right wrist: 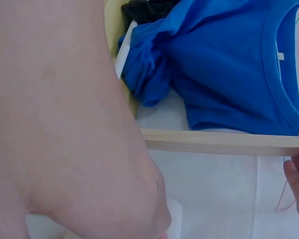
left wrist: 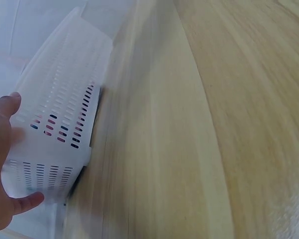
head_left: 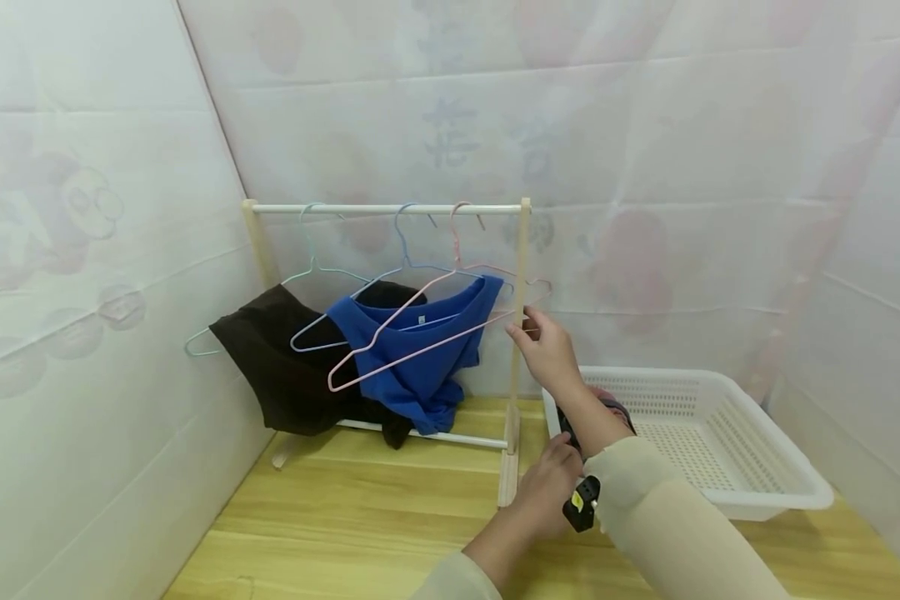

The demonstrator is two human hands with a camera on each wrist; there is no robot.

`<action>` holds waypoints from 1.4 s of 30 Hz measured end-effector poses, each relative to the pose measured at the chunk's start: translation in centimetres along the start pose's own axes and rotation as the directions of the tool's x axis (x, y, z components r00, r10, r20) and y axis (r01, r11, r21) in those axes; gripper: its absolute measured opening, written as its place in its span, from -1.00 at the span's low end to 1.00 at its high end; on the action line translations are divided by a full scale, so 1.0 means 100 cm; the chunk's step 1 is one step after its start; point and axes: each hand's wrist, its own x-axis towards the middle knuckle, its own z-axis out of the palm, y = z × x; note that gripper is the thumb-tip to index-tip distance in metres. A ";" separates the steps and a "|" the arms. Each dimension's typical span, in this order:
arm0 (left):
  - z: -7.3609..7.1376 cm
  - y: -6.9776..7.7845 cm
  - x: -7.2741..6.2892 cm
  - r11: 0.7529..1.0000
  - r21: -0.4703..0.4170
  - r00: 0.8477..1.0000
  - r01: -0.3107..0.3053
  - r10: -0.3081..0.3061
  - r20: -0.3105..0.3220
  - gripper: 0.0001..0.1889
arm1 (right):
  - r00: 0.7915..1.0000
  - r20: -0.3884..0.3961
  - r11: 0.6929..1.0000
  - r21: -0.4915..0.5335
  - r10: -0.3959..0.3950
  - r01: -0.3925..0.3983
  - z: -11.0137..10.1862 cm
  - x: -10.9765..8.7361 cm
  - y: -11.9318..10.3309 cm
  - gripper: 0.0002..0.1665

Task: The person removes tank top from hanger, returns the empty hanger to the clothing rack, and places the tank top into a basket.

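Note:
My right hand [head_left: 551, 350] grips the rack's right wooden post [head_left: 521, 267], thumb in front; its fingertips also show beside that post in the right wrist view. A bare pink hanger [head_left: 420, 354] on the rail passes close to these fingers. My left hand [head_left: 549, 479] is lower, by the near left corner of a white basket [head_left: 765, 433]. The left wrist view shows its thumb and a finger spread apart beside the basket wall [left wrist: 40, 149]. Dark and reddish cloth [head_left: 611, 404] lies inside the basket, partly hidden by the right forearm.
A blue shirt [head_left: 420, 358] hangs on a blue hanger [head_left: 402, 237]. Left of it, a dark garment [head_left: 292, 367] hangs on a green hanger [head_left: 311, 242]. The white rail [head_left: 360, 210] runs across the top of the rack. Fabric walls surround the wooden table [head_left: 330, 517].

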 end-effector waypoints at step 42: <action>-0.037 -0.121 -0.052 0.991 -0.091 0.881 0.094 -0.125 -0.456 -0.62 | 0.996 0.078 0.999 0.003 0.042 -0.043 -0.004 0.003 0.000 -0.31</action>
